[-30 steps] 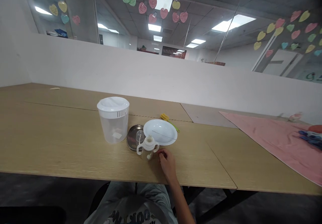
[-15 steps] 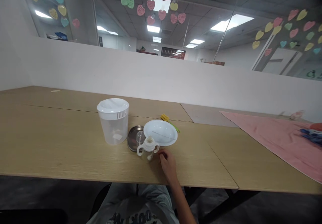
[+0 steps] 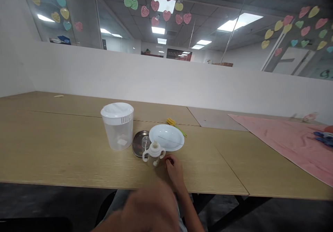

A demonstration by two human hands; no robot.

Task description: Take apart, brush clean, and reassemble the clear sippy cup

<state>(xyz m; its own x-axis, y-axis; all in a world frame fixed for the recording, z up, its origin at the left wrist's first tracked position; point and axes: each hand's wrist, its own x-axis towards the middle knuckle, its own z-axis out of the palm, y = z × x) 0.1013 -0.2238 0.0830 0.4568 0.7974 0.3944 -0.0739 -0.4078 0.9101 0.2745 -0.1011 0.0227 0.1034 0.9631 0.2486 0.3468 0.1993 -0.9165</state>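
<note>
two hands, one handled bottle at a long wooden table

a person's right hand (image 3: 174, 169) rests by the table's near edge with its fingers curled, just beside a clear two-handled bottle (image 3: 154, 150); whether the fingertips touch the near handle cannot be told, nor whether they are clamped on anything. the left hand (image 3: 152, 206), badly blurred, hangs close to the camera above the person's lap, and its grip, apart or together, cannot be made out.

the bottle stands upright on the table (image 3: 78, 148), white at the collar, in front of a white oval bowl (image 3: 161, 132) and a round-cornered metal tray (image 3: 137, 146). a small clear cup-shaped piece (image 3: 146, 141) appears to sit over the tray, behind the bottle. beyond the bowl lies a brush (image 3: 171, 121) with a yellow head and green handle, partly hidden by the rim. to the left of the tray, a translucent bucket (image 3: 117, 133) with a white top stands upright. at far right, a pink cloth (image 3: 281, 138) spreads over the tabletop. heart-shaped notes (image 3: 167, 15) dot the glass above a white wall (image 3: 156, 81).
</note>
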